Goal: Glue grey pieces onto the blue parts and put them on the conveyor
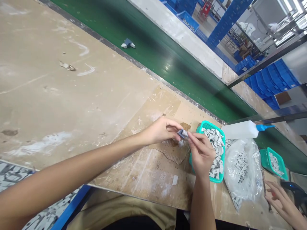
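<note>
Over the wooden bench, my left hand pinches a small grey-blue plastic part between thumb and fingers. My right hand meets it from the right, its fingertips closed on a small white piece that touches the grey-blue part. Whether the two pieces are joined cannot be made out. Beneath both hands lies a torn sheet of corrugated cardboard. Just behind my right hand is a green basket full of white and grey plastic pieces, partly covered by that hand.
A green conveyor belt runs behind the bench, carrying a grey-and-white part. To the right are a white bottle with blue nozzle, a plastic bag of pieces, a smaller green basket and another person's hand. A blue crate stands lower left.
</note>
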